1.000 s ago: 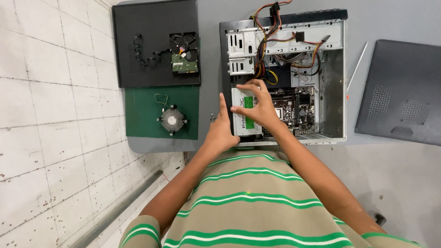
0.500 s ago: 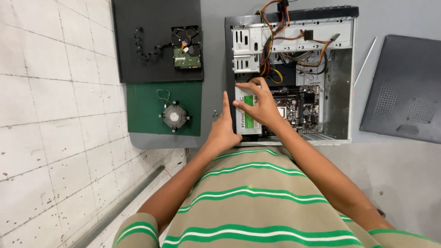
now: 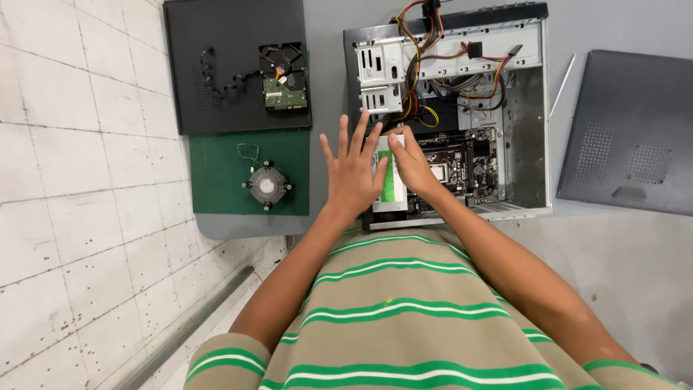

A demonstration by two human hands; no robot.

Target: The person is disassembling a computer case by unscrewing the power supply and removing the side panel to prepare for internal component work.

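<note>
Power supply box, silver with a green label, sits at the near left corner of the open computer case, at about 6 o'clock from the white drive cage and at 9 o'clock from the motherboard.

Going left to right: a black side panel lies on the table, carrying a hard drive; at 6 o'clock from it a green mat holds a round cooling fan. Next comes the left hand, flat and spread wide, fingers pointing to 12 o'clock, its palm against the left edge of the power supply box and nothing clasped in it. The right hand lies on the box's right side, fingers curled over the top edge; it looks to be pressing or pinching the box, though whether it truly grips it I cannot tell. A bundle of coloured wires runs up at 12 o'clock from the box. Far right, a second dark panel lies apart from the case.

Judging by this, the step in hand is seating or shifting the box within the case. A next move would call for both hands steadying it and keeping the wires from snagging.
</note>
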